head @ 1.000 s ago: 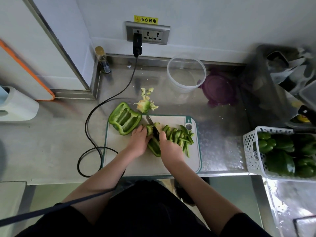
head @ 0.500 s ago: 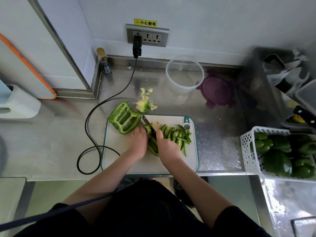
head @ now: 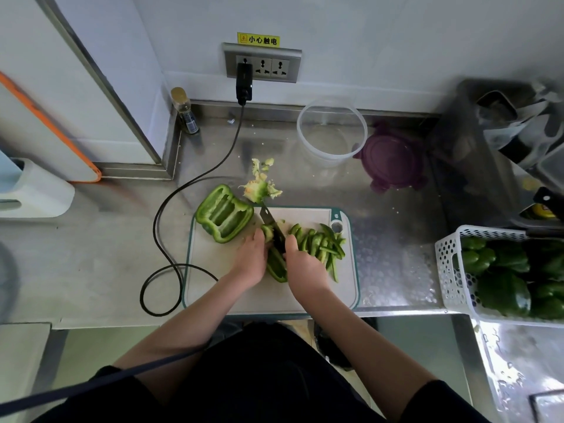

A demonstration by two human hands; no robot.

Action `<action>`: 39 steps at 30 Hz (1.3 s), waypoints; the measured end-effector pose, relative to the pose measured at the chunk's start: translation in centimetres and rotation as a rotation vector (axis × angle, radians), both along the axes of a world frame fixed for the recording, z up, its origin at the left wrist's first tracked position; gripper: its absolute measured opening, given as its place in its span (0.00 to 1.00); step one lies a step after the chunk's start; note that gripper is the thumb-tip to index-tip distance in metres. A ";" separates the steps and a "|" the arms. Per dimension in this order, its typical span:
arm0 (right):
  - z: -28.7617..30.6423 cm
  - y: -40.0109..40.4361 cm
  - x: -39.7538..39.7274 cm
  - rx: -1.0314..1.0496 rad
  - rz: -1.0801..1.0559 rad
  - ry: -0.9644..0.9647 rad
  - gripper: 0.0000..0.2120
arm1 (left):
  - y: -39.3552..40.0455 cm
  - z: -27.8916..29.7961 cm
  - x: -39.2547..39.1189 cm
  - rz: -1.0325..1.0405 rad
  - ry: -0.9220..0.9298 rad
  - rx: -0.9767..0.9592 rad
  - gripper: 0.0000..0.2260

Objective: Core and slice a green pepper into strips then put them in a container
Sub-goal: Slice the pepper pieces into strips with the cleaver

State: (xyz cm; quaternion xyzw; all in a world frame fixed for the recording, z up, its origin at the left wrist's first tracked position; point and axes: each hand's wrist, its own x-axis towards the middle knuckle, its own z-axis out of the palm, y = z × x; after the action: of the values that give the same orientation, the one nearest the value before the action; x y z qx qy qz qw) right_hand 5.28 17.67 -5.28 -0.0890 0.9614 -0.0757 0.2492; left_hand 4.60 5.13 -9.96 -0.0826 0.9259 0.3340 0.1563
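A yellow warning sticker (head: 258,40) on the wall, upper centre of the frame just above the socket panel (head: 262,62), reads 小心触电 in black beside a small warning triangle; the bottle label (head: 191,125) in the corner is too small to read

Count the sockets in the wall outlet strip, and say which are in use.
3, side by side in the wall outlet strip: the left socket holds a black plug; the middle socket and right socket are free.
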 end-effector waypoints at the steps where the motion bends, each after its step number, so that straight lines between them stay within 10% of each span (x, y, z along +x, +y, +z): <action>1: 0.0 0.1 0.4 0.006 0.008 -0.001 0.21 | -0.2 -0.1 0.0 0.012 -0.014 0.045 0.08; 11: 0.2 0.8 0.1 0.020 0.043 -0.010 0.18 | -2.4 0.5 0.2 -0.038 -0.065 0.128 0.07; 23: 3.6 4.5 0.3 -0.547 -0.774 0.058 0.07 | -2.0 0.9 -0.7 -0.243 0.037 -0.046 0.10; 39: 2.5 -0.4 1.5 -0.387 -0.441 -0.013 0.05 | -1.5 0.3 -0.2 -0.017 0.076 -0.049 0.13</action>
State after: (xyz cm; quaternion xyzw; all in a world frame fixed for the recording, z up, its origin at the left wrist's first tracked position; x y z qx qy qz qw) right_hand 6.75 17.24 -2.74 0.0770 0.9236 -0.3105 0.2112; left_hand 4.44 3.62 -9.61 -0.0658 0.9397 0.3129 0.1217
